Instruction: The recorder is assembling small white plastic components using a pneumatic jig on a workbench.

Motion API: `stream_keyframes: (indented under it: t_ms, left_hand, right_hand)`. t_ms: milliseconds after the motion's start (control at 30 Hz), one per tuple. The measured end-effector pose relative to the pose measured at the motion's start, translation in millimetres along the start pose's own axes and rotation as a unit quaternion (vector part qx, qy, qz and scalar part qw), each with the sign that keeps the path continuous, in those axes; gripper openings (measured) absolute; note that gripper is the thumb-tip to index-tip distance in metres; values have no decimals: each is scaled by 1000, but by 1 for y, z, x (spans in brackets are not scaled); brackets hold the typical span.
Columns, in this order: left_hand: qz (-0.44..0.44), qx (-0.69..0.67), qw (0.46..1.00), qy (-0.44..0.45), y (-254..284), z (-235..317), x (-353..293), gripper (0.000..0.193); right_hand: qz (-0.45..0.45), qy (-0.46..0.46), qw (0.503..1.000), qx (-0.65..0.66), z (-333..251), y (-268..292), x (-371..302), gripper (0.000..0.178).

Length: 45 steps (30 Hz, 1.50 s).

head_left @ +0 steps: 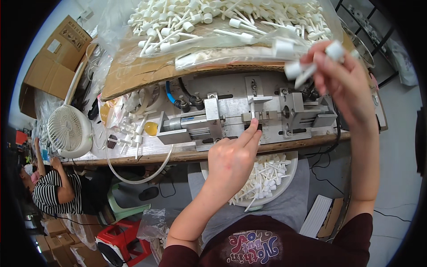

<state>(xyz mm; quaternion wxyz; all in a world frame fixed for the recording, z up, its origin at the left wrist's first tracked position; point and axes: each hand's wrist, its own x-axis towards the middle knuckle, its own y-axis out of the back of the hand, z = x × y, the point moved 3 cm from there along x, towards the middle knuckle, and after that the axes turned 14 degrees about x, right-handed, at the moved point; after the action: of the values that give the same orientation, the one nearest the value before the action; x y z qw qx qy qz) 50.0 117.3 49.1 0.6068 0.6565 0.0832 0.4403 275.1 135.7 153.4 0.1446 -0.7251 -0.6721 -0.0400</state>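
My right hand is raised over the right end of a metal fixture, blurred by motion, its fingers closed around several white plastic caps with stems. My left hand is in front of the middle of the fixture. Its index and middle fingers stretch forward and the others curl in. The index fingertip touches a small white piece in the central holder; the piece's lower part is hidden. Below that hand, a white round basket full of similar capped stems rests on my lap.
A large heap of white capped stems lies on cardboard and plastic film behind the fixture. To the left are a white fan, a yellow ball and a looping clear hose. A person in a striped top sits far left, beyond a red stool.
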Motion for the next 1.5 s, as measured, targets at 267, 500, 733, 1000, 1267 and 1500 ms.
stream_keyframes:
  t_ms: [267,500,733,1000,1267,1500]
  left_hand:
    - [-64,-523,841,120,18,-6,-14,80]
    - [-23,-520,853,27,51,4,-40,38]
    - [19,-539,840,68,72,10,-62,33]
    - [79,-507,854,85,68,18,-83,32]
    - [135,-410,897,95,72,10,-89,34]
    - [145,-171,972,70,54,-1,-57,37]
  right_hand:
    - [-34,-202,975,86,43,-23,-89,11]
    - [-30,-232,961,151,54,-30,-127,22]
    - [38,-146,967,204,72,-17,-141,30]
    - [37,-128,950,283,93,-8,-162,24]
    - [107,-149,949,256,73,-21,-176,31]
    - [84,-137,949,271,77,-39,-170,17]
